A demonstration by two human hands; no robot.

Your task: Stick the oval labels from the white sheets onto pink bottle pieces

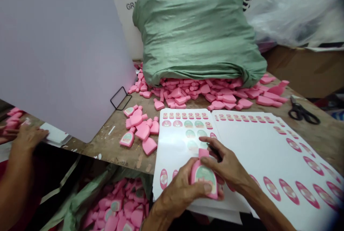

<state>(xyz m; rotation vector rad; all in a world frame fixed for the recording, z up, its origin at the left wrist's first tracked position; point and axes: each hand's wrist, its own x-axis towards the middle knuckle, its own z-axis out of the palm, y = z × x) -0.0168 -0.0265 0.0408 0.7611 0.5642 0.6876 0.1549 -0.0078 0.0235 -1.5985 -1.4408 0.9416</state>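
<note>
Here's the left hand [181, 188], low and close, its grip clenched on the labelled bottle [205, 176], thumb across the front; the right hand [228, 164] angles in, grip loosely open, thumb at the bottle's shoulder, index finger stretched out! All this above glossy sticker sheets [174, 148] on the scuffed desk [111, 146], smooth pink bottles [143, 130] beside them, a wrinkled green sack [199, 30] bulging behind
</note>
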